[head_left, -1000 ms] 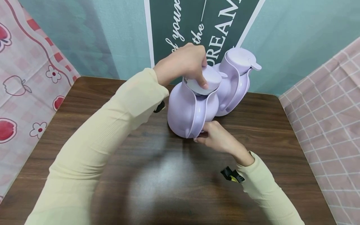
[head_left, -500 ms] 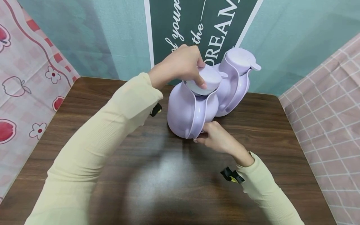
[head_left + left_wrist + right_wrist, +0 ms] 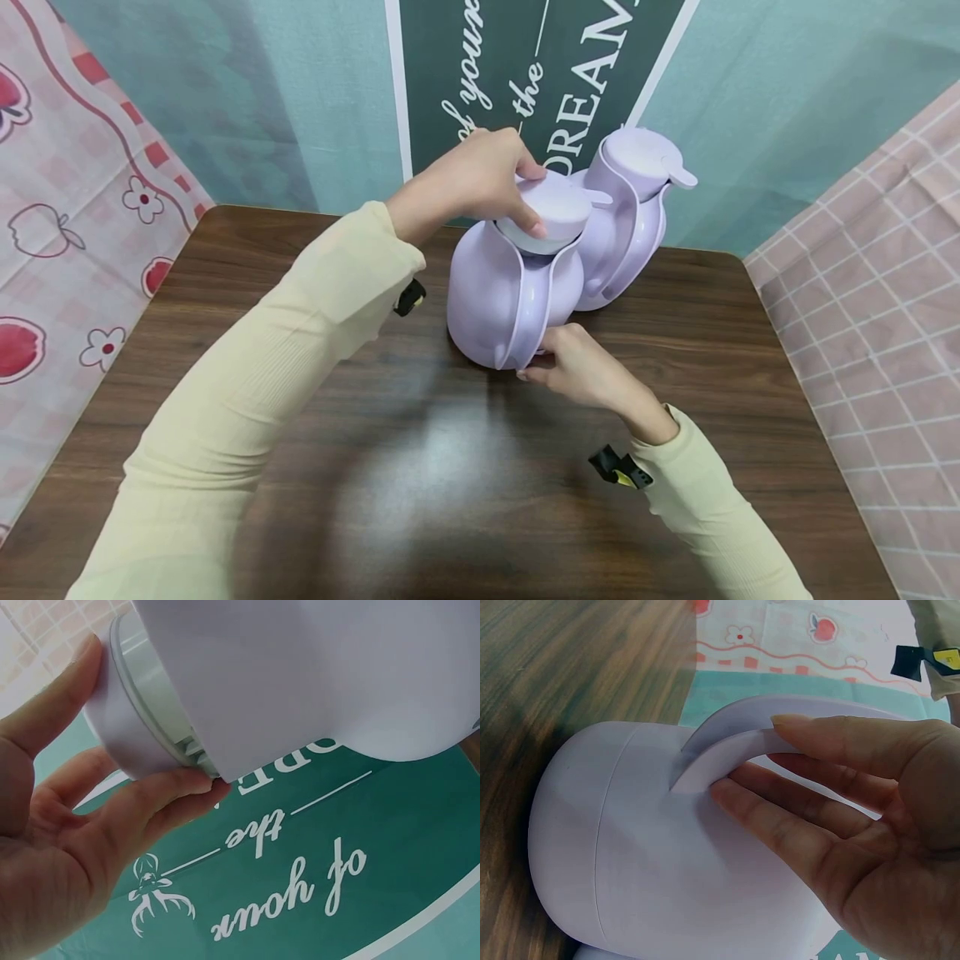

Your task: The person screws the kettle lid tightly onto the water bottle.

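Observation:
A lavender thermos jug (image 3: 480,292) stands upright on the wooden table, its handle turned towards me. My left hand (image 3: 480,171) grips the round lid (image 3: 558,207), thumb on the near side. In the left wrist view the lid (image 3: 112,724) sits partly out of the jug's neck, with a pale threaded section (image 3: 154,682) showing below it. Low on the jug, my right hand (image 3: 581,367) holds the handle (image 3: 528,321). The right wrist view shows its thumb and fingers pinching that handle (image 3: 731,754) near its lower end.
A second lavender jug (image 3: 600,242), lid on, stands just behind and to the right of the first. Behind them hangs a teal cloth (image 3: 337,108) with a dark green lettered panel (image 3: 442,75). Patterned cloths border the table (image 3: 360,467) on both sides.
My left hand has shifted slightly left and towards me around the lid, and its sleeve has moved with it. The right hand and both jugs have stayed in place.

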`<state>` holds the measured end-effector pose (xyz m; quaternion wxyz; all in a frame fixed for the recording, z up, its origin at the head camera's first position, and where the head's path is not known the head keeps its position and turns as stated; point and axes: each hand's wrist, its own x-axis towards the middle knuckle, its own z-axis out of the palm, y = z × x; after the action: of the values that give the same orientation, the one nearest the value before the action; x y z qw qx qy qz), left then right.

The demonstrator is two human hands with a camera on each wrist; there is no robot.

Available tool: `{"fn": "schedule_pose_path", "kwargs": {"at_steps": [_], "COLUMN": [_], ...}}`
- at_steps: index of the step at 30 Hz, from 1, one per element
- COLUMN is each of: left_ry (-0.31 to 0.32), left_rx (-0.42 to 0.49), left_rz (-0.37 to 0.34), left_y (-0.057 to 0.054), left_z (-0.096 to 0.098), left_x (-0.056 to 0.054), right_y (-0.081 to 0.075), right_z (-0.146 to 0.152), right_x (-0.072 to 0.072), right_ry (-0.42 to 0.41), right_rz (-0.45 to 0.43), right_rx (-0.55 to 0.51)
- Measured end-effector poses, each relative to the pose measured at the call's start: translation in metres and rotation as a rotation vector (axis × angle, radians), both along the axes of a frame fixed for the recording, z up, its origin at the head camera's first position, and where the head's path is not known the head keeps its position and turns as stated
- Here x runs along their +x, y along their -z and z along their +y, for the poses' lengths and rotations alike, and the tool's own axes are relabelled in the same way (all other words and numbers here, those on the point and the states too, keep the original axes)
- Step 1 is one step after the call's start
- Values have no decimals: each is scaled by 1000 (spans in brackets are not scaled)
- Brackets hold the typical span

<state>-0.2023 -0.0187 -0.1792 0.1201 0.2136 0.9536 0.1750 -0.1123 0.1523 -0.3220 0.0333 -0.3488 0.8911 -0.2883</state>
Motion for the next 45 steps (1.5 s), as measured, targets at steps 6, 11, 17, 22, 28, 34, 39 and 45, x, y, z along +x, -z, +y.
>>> {"fn": "schedule_pose_path", "kwargs": {"at_steps": [6,11,17,22,28,34,39,45], "left_ry": [18,21,44,20,17,48,57,43], "left_rx": [-80,-117,-174,-172,-137,-117,-126,-152], "left_rz": [0,18,13,1,-4,-2,-5,-36], "left_y": [-5,-10,-12,-11,-8,-3,-3,-5], "left_z": [4,7,12,14,10,7,6,5], "left_x": [-1,-3,-6,-7,-5,0,0,-1], "right_y": [0,0,-1,-1,-2,-1,-1,-1], "right_z": [-1,0,0,-1,-1,-1,-1,-1], "right_x": [0,0,0,0,0,0,-1,-1], "right_ry": [0,2,2,1,-1,-3,-5,-5], "right_rz": [-5,0,-2,2,4,5,6,7], "right_rx": [-3,8,8,12,12,9,5,5]}}
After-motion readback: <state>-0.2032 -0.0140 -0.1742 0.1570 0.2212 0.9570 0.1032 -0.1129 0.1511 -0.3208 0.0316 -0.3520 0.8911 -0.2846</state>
